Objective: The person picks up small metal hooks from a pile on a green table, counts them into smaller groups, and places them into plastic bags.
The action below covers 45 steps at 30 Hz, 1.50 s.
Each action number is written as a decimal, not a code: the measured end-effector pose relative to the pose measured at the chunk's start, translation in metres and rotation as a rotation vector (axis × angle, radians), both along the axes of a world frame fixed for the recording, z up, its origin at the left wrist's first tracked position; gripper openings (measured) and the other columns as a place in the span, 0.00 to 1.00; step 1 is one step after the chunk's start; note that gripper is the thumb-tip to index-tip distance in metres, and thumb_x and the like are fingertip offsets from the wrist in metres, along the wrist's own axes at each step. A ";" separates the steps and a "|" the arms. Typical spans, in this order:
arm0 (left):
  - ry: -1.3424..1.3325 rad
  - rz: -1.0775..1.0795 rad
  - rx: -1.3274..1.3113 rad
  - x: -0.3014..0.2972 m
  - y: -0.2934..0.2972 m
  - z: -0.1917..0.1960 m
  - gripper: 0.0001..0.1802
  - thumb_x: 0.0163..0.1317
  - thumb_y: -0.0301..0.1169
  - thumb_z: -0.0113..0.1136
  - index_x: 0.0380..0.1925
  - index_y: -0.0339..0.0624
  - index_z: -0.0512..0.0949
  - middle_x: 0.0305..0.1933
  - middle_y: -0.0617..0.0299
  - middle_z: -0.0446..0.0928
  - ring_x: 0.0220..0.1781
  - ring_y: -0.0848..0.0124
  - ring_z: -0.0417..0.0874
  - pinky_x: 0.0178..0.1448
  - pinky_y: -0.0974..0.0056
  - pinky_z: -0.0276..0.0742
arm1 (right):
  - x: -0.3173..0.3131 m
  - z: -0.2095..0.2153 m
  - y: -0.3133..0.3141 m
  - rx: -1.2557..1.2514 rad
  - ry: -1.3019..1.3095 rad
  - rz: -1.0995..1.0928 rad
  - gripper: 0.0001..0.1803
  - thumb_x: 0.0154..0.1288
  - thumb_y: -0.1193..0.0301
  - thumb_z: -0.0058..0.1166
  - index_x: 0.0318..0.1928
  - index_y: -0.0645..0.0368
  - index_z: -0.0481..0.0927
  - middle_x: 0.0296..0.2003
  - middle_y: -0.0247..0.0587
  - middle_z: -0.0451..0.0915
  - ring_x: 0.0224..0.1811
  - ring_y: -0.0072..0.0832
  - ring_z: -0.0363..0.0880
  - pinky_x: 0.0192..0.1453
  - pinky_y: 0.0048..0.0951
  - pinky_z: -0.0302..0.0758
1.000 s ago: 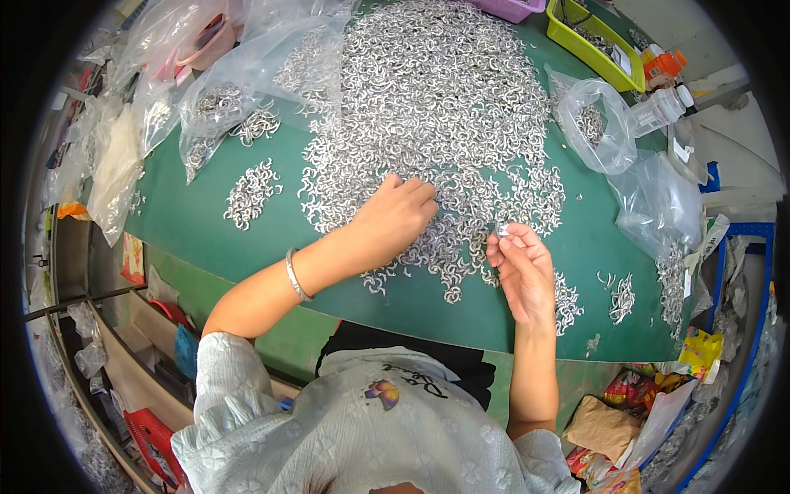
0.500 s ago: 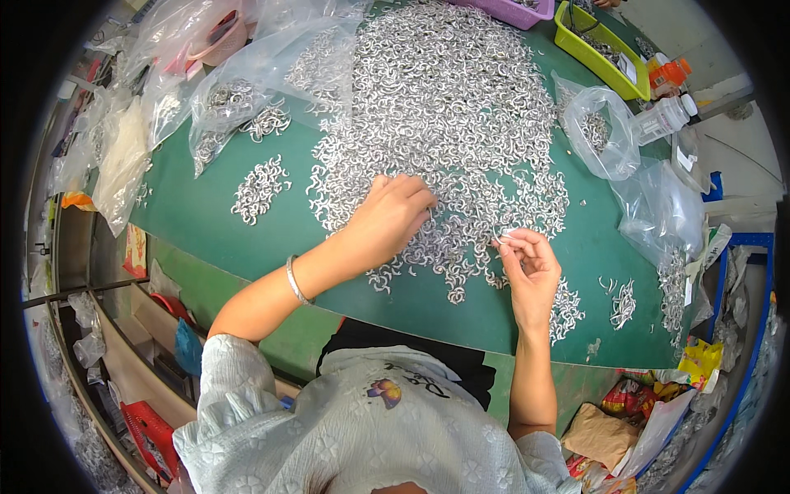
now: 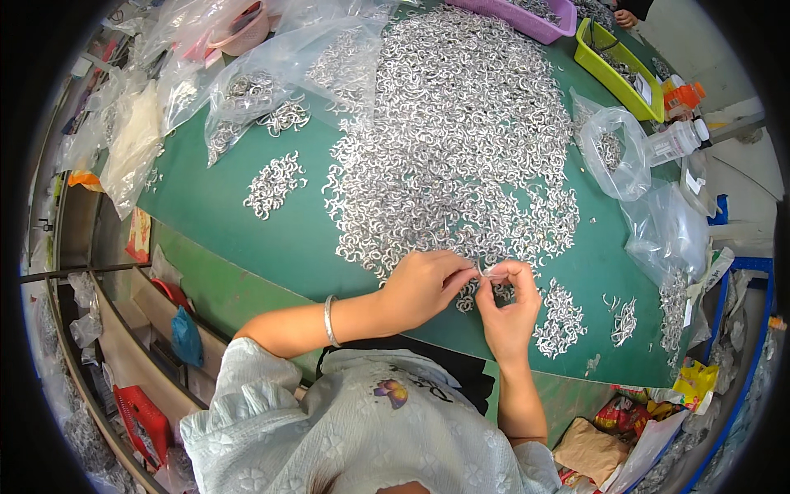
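Observation:
A broad heap of small silver crescent-shaped pieces covers the middle of the green table. At its near edge my two hands meet, fingertips almost touching. My right hand pinches a silver crescent piece between thumb and forefinger. From the left, my left hand reaches in with its thumb and forefinger pressed together at that piece; whether it grips a second one is too small to make out. Beside my right hand lies a small pile of crescents. A bracelet circles my left wrist.
Clear plastic bags with crescents lie at the left, more bags at the right. A purple basket and a green basket stand at the back, near plastic bottles. Another person's hand shows at far right.
My left hand has come from over the heap toward me and rightward, to meet my right hand. The right hand has shifted slightly left and nearer. The whole view has shifted a little.

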<state>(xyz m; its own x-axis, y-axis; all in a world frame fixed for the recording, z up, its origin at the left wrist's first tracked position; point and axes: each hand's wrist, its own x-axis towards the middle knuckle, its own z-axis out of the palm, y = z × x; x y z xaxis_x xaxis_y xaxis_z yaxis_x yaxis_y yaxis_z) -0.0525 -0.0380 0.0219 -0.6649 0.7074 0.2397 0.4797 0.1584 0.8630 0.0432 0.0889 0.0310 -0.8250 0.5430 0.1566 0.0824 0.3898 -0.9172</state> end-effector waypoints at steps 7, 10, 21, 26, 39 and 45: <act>0.471 0.206 -0.165 -0.031 -0.008 0.006 0.09 0.51 0.24 0.65 0.35 0.42 0.81 0.35 0.60 0.77 0.39 0.60 0.76 0.42 0.58 0.67 | -0.002 -0.008 0.026 -0.289 -0.001 -0.094 0.11 0.57 0.86 0.50 0.40 0.61 0.74 0.28 0.31 0.75 0.31 0.15 0.71 0.38 0.19 0.67; 0.508 0.032 -0.317 -0.052 -0.008 0.006 0.10 0.51 0.23 0.64 0.36 0.43 0.80 0.38 0.61 0.74 0.44 0.61 0.72 0.46 0.59 0.64 | -0.003 -0.002 0.027 -0.508 0.073 -0.069 0.09 0.63 0.84 0.48 0.43 0.63 0.74 0.27 0.31 0.75 0.31 0.15 0.71 0.38 0.19 0.68; 0.910 -0.384 -0.499 -0.086 0.008 0.001 0.07 0.48 0.28 0.60 0.30 0.43 0.76 0.35 0.63 0.69 0.42 0.67 0.71 0.42 0.62 0.62 | -0.011 0.003 0.047 -0.458 0.079 0.064 0.09 0.68 0.80 0.48 0.47 0.66 0.76 0.28 0.32 0.76 0.33 0.17 0.73 0.39 0.20 0.69; 0.824 -0.438 -0.500 -0.090 0.009 0.003 0.08 0.47 0.26 0.60 0.31 0.44 0.76 0.37 0.63 0.69 0.44 0.67 0.71 0.43 0.63 0.65 | -0.012 0.003 0.045 -0.491 0.075 0.080 0.09 0.68 0.80 0.48 0.47 0.66 0.76 0.28 0.31 0.76 0.33 0.17 0.73 0.40 0.19 0.69; 0.833 -0.555 -0.450 -0.096 0.010 0.002 0.13 0.46 0.29 0.62 0.34 0.41 0.76 0.42 0.59 0.71 0.47 0.61 0.72 0.46 0.58 0.69 | -0.013 -0.002 0.049 -0.449 0.041 0.072 0.08 0.68 0.78 0.50 0.46 0.63 0.78 0.29 0.29 0.76 0.33 0.15 0.73 0.39 0.18 0.69; 0.632 -0.575 -0.381 -0.105 0.015 0.000 0.11 0.46 0.26 0.62 0.31 0.35 0.74 0.35 0.51 0.71 0.40 0.53 0.74 0.44 0.53 0.72 | -0.035 -0.002 0.050 -0.212 0.018 0.160 0.07 0.64 0.77 0.53 0.42 0.62 0.80 0.30 0.29 0.78 0.28 0.12 0.70 0.34 0.18 0.69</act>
